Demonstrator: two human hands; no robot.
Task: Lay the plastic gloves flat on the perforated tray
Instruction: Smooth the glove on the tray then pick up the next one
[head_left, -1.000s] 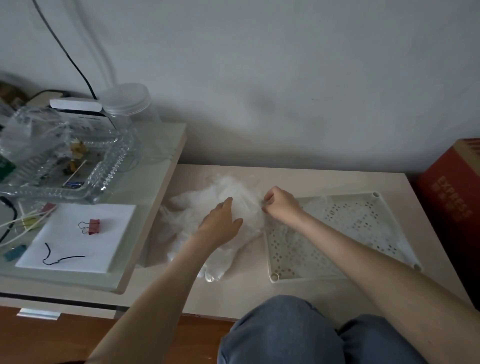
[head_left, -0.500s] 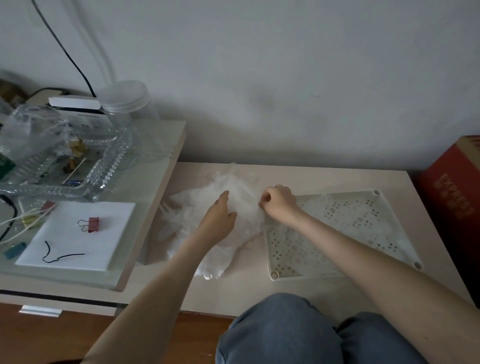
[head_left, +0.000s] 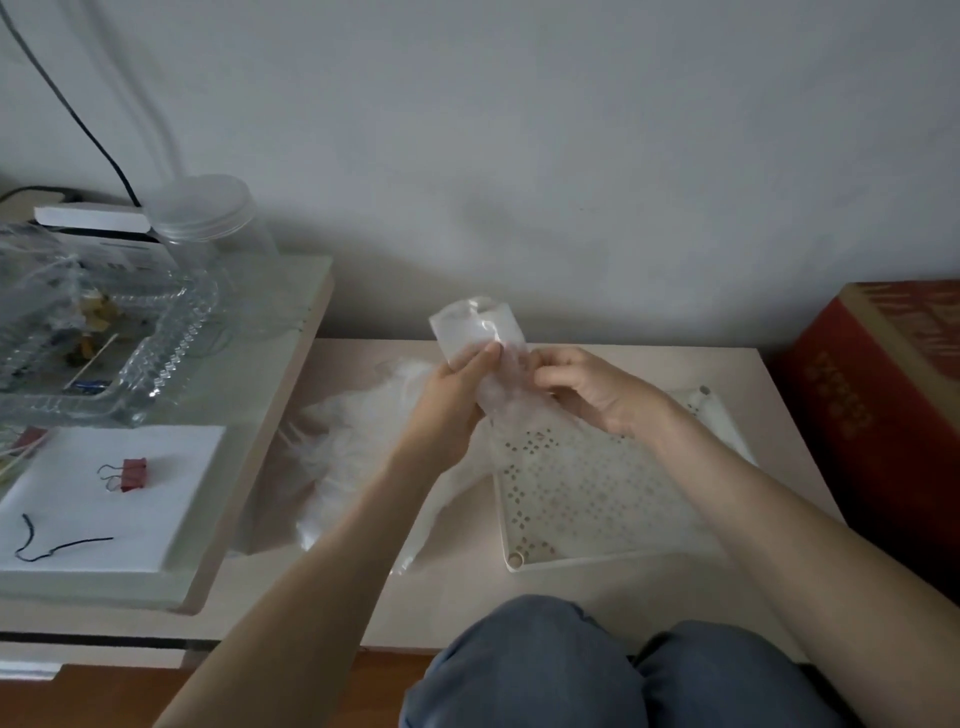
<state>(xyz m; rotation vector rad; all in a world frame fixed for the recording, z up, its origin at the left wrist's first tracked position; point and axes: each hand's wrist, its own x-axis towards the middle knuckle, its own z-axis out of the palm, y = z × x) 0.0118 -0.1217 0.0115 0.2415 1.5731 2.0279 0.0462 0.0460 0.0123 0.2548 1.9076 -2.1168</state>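
Though beside the perforated tray (head_left: 613, 499), glove pile (head_left: 343, 457) under left forearm (head_left: 332, 561).

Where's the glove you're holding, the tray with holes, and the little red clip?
glove (head_left: 475, 327): head view, its raised upper end.
perforated tray (head_left: 571, 493): head view, its bare holed floor.
red clip (head_left: 134, 474): head view, its red body.

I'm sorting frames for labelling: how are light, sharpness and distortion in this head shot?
Head view: dim, flat light, soft shadows on the wall; table edges look nearly straight; the glove pinched by the left hand and right hand is translucent, merging with the pile below it; tray holes are legible.
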